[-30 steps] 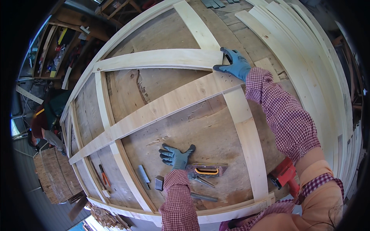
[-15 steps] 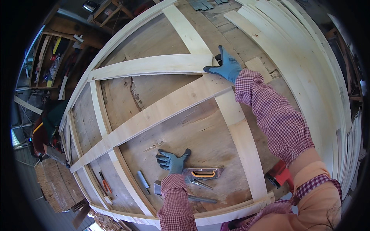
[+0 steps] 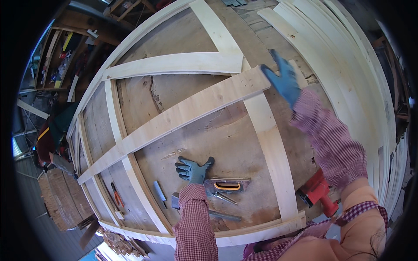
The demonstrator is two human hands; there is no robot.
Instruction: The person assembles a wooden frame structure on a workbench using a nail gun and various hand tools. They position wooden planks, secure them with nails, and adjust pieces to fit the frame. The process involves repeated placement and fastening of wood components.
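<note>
My left hand (image 3: 193, 170), in a blue dark-tipped glove, rests open on the plywood panel (image 3: 204, 143) with its fingers spread. Just below it lies a hand tool with an orange-rimmed loop handle (image 3: 227, 186), beside a slim metal tool (image 3: 225, 198). A hammer (image 3: 224, 215) is partly covered by my left forearm. My right hand (image 3: 283, 80), gloved alike, is open with thumb and fingers apart at the right end of the long diagonal wooden slat (image 3: 187, 113). Whether it touches the slat's end is unclear. The slat crosses other pale frame pieces, including a shorter slat (image 3: 174, 64).
A red power tool (image 3: 320, 193) lies near my right elbow. Red-handled pliers (image 3: 116, 195) and a blue strip (image 3: 160, 191) lie at the left. Long pale boards (image 3: 331, 74) are stacked on the right. Another person (image 3: 54, 150) is at the far left.
My right hand has moved right, off the joint between the two slats to the diagonal slat's end. That end now shows shifted clear of the shorter slat. My left hand stays in place.
</note>
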